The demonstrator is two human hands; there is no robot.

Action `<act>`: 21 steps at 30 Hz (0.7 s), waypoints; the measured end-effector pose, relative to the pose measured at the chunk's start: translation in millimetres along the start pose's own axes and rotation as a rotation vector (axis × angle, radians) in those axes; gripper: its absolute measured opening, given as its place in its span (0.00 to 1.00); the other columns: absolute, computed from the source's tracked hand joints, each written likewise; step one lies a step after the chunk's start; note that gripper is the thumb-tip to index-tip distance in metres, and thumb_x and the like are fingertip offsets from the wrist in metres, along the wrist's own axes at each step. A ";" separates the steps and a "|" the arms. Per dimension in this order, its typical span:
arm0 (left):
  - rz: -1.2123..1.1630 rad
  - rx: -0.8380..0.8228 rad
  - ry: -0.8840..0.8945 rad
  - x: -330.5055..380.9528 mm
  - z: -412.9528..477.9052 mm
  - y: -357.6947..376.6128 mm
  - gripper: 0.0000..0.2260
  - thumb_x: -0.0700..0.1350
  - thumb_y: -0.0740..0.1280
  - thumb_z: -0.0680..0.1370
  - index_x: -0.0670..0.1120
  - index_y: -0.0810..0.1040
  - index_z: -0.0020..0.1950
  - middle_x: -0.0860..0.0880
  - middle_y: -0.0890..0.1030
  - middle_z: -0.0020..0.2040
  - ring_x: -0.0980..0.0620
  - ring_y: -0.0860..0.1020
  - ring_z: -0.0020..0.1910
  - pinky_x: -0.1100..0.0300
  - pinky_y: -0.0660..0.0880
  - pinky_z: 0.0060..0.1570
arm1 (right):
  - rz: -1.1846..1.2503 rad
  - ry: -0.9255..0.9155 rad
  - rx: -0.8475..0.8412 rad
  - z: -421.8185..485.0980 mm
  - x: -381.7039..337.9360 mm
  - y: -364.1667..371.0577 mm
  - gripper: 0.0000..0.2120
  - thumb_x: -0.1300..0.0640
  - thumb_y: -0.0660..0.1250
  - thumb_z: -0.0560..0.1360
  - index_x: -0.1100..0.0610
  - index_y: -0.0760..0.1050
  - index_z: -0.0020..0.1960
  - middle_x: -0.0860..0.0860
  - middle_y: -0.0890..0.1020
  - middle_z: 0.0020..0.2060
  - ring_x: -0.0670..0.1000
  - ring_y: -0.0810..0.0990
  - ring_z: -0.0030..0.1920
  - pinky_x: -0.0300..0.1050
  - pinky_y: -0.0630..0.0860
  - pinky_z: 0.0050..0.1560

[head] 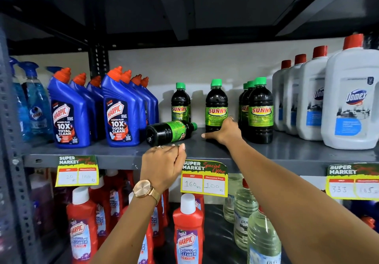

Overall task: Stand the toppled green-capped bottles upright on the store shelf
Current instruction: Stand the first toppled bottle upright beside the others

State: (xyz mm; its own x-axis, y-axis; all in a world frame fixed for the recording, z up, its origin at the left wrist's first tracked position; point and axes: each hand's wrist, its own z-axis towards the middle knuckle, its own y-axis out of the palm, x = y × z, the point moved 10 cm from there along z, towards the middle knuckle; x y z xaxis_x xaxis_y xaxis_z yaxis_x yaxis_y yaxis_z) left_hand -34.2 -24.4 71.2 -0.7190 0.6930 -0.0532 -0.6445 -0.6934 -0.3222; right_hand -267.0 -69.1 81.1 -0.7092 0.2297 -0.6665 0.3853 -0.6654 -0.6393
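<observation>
One green-capped dark bottle (pixel 171 130) lies on its side on the grey shelf (pixel 287 151), cap pointing right and base towards me. Behind it an upright green-capped bottle (pixel 180 103) stands near the back wall. My right hand (pixel 224 130) wraps the lower part of the middle upright bottle (pixel 216 106), thumb across its base and fingers behind it. Further right a row of upright green-capped bottles (pixel 260 110) stands front to back. My left hand (pixel 164 161), with a wristwatch, rests on the shelf's front edge just below the toppled bottle, fingers curled and holding nothing.
Blue Harpic bottles (pixel 121 110) crowd the shelf left of the toppled bottle. White Domex jugs (pixel 352 99) fill the right end. Price tags (pixel 205 178) hang on the shelf lip. Red Harpic bottles (pixel 188 229) and clear bottles (pixel 246 212) stand on the shelf below.
</observation>
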 end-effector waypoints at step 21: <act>-0.056 -0.075 0.004 1.0 0.3 0.2 0.21 0.49 0.56 0.77 0.46 0.74 0.26 0.51 0.76 0.23 0.50 0.74 0.22 0.65 0.59 0.28 | 0.028 0.041 -0.049 -1.8 7.6 2.9 0.44 0.47 0.80 0.63 0.65 0.64 0.69 0.61 0.73 0.66 0.62 0.73 0.66 0.54 0.72 0.66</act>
State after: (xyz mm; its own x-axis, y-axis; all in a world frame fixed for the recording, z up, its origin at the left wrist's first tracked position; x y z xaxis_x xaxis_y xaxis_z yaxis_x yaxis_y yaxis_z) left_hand -35.1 -23.9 71.4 -0.6809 0.7314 -0.0369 -0.6624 -0.6366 -0.3949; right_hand -270.2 -68.0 73.5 -0.6731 0.2411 -0.6991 0.4338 -0.6369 -0.6374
